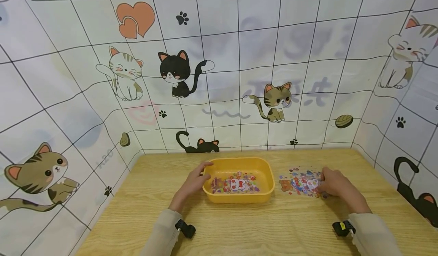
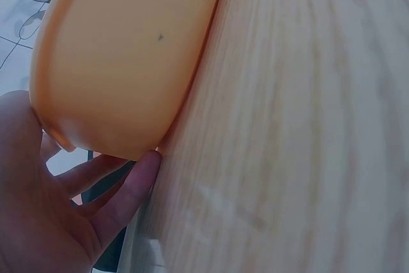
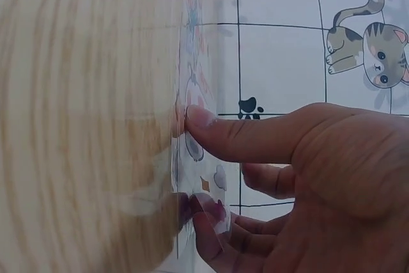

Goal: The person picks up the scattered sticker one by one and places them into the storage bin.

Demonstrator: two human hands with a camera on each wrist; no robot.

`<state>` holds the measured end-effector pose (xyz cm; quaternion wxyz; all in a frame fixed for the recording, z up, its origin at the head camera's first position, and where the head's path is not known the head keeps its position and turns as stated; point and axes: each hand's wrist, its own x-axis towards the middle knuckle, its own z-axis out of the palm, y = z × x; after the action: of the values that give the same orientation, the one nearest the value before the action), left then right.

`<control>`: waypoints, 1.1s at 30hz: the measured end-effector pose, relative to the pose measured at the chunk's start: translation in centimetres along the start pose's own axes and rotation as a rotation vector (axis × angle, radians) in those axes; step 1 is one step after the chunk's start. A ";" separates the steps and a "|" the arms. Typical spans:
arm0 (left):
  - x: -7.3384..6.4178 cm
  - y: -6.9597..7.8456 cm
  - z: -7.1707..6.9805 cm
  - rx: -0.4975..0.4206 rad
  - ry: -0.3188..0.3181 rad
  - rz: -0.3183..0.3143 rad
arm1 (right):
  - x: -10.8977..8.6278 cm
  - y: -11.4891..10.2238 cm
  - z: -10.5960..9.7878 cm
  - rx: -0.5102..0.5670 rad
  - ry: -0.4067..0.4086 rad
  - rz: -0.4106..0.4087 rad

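Note:
A yellow plastic tray point(image 1: 239, 199) sits on the table, and inside lies a clear sheet of cartoon stickers point(image 1: 239, 184) with a white face and red bow. My left hand point(image 1: 195, 180) holds the tray's left end, thumb at the rim; in the left wrist view its other fingers point(image 2: 137, 180) touch the outer wall near the base. To the right of the tray, a second clear sticker sheet point(image 1: 295, 185) with a brown bear lies on the wood. My right hand point(image 1: 337, 184) pinches this sheet's right edge, thumb on top, as the right wrist view shows.
The pale wooden table point(image 1: 239, 229) ends at the back against a white gridded wall covering point(image 1: 226, 77) printed with cats. The same covering stands on the left and right sides. Each wrist wears a small black camera point(image 1: 186, 229).

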<state>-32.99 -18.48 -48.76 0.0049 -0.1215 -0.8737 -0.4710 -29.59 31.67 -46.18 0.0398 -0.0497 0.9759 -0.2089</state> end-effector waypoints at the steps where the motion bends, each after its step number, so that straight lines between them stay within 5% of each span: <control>1: 0.0 0.0 0.0 -0.001 0.000 -0.001 | -0.1 0.0 0.0 0.011 -0.002 -0.003; 13: 0.1 -0.1 0.1 -0.009 -0.005 -0.006 | -0.4 0.6 -0.4 0.103 -0.079 0.011; 33: -0.1 -0.1 0.1 0.003 -0.008 -0.005 | -0.7 1.6 -2.2 0.135 0.001 0.011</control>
<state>-32.90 -18.46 -48.89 0.0007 -0.1213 -0.8747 -0.4693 -29.19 34.08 -44.81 0.0439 -0.0414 0.9599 -0.2739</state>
